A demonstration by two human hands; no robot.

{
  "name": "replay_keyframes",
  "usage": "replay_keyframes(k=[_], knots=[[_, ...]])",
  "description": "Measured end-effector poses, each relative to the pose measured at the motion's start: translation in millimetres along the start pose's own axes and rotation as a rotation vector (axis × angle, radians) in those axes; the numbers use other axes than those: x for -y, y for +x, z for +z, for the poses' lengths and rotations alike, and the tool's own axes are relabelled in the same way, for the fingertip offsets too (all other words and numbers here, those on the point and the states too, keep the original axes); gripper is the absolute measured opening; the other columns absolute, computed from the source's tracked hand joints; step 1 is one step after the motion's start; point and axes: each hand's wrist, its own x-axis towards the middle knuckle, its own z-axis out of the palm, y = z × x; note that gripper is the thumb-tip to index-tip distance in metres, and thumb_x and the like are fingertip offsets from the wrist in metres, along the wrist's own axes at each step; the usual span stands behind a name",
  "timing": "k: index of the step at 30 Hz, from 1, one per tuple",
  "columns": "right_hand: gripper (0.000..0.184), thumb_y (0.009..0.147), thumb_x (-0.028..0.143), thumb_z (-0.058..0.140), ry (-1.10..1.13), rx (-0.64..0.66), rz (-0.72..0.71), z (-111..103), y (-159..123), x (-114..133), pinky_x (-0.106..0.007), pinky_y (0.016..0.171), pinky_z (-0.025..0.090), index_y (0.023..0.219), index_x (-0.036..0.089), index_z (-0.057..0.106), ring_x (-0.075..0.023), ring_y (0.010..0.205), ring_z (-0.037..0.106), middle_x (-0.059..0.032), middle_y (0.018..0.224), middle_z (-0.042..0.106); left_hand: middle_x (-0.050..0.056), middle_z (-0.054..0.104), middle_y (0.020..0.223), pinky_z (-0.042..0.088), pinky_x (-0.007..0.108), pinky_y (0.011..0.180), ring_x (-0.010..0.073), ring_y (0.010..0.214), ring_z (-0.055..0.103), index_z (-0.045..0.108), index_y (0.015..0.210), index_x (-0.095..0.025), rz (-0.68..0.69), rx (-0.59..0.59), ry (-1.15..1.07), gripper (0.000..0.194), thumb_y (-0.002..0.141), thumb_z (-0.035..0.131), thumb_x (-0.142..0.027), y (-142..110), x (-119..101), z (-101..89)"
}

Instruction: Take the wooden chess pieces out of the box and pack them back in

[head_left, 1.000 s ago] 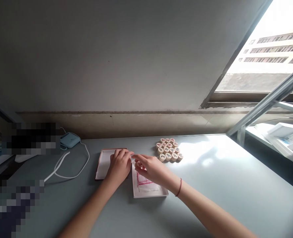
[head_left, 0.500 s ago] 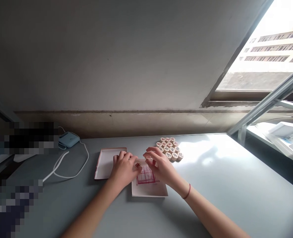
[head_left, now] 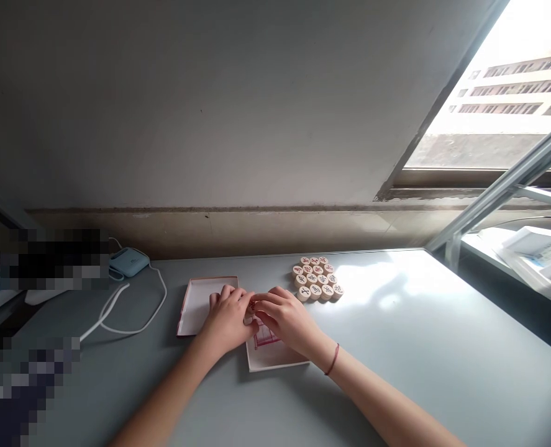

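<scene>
My left hand (head_left: 227,316) and my right hand (head_left: 283,316) meet fingertip to fingertip above the top left corner of a shallow white box tray (head_left: 279,358). Both have their fingers curled together around a small round wooden chess piece (head_left: 251,305) with a red mark. A folded red-lined sheet (head_left: 264,337) lies in the tray, partly hidden under my right hand. A second flat white tray (head_left: 195,304) lies to the left, beneath my left hand's fingers. A cluster of several round wooden chess pieces (head_left: 316,279) lies flat on the grey table (head_left: 396,347), just beyond my right hand.
A white cable (head_left: 130,310) loops across the left of the table from a small light-blue device (head_left: 128,262). A wall runs along the table's far edge. A metal window frame (head_left: 499,192) and white boxes (head_left: 536,248) stand at the right.
My right hand has come back from the cluster of pieces to my left hand. The red-marked piece that sat at my left fingertips is now pinched between both hands.
</scene>
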Motion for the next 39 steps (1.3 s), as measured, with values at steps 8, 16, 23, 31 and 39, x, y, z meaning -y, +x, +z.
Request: replay_keyframes(k=[8, 16, 23, 31, 39], knots=[[0.021, 0.089, 0.015, 0.049, 0.038, -0.125, 0.152, -20.9, 2.7, -20.8, -0.031, 0.080, 0.048, 0.100, 0.020, 0.066, -0.0192, 0.093, 0.059, -0.0075, 0.107, 0.065, 0.003, 0.068, 0.093, 0.035, 0.038, 0.079, 0.0247, 0.097, 0.053, 0.064, 0.108, -0.029, -0.007, -0.076, 0.010, 0.026, 0.083, 0.056, -0.027, -0.2, -5.0, -2.6], [0.029, 0.085, 0.029, 0.053, -0.274, 0.154, 0.773, -62.9, 43.1, -94.7, -0.027, 0.065, 0.044, 0.108, 0.019, 0.067, -0.0234, 0.089, 0.064, -0.0114, 0.105, 0.067, 0.000, 0.070, 0.093, 0.031, 0.037, 0.079, 0.0210, 0.092, 0.055, 0.062, 0.100, -0.029, 0.014, -0.112, 0.031, 0.022, 0.083, 0.053, -0.019, -2.1, -6.6, -0.4], [0.018, 0.072, 0.023, 0.065, -0.261, 0.302, 0.821, -55.7, 56.8, -112.5, -0.028, 0.060, 0.042, 0.087, 0.017, 0.073, -0.0237, 0.076, 0.066, -0.0127, 0.082, 0.070, -0.001, 0.069, 0.088, 0.030, 0.037, 0.078, 0.0209, 0.090, 0.055, 0.062, 0.091, -0.027, 0.003, -0.099, 0.037, 0.015, 0.084, 0.052, -0.018, -3.7, -8.6, -2.5], [0.018, 0.071, 0.020, 0.066, -0.202, 0.219, 0.769, -67.1, 63.5, -110.7, -0.030, 0.066, 0.047, 0.087, 0.014, 0.072, -0.0257, 0.080, 0.067, -0.0126, 0.086, 0.071, 0.006, 0.063, 0.110, 0.037, 0.040, 0.082, 0.0264, 0.101, 0.054, 0.055, 0.119, -0.028, 0.009, -0.122, 0.040, 0.044, 0.082, 0.060, -0.051, -6.1, -2.9, -0.6], [0.030, 0.082, 0.042, 0.062, 0.640, 0.036, 0.472, -49.4, 20.7, -24.4, -0.026, 0.061, 0.056, 0.099, 0.018, 0.063, -0.0164, 0.075, 0.068, -0.0074, 0.096, 0.070, 0.012, 0.054, 0.127, 0.044, 0.039, 0.092, 0.0258, 0.112, 0.055, 0.030, 0.142, -0.026, 0.152, -0.331, -0.116, 0.058, 0.091, 0.050, -0.046, -6.8, -8.3, 6.5]])
